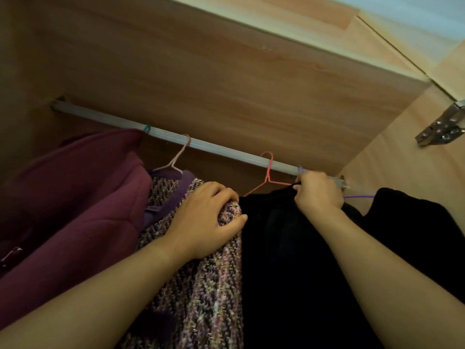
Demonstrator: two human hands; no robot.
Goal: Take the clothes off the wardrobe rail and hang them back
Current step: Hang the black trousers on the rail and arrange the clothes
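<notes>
— Black garment (289,248) hanging at the right end of the rail (221,149); right hand (317,191), fingers clenched on its purple hanger (357,196).
— And left hand (206,222)?
— Clamped round the knitted cardigan's (201,285) shoulder, beside the maroon coat (75,197).

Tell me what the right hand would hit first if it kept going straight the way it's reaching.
Most likely the wardrobe rail. The right hand reaches up and away at the rail's right end, by a purple hanger hook. Beyond the rail is the wooden back panel, though depth is hard to judge.
</notes>
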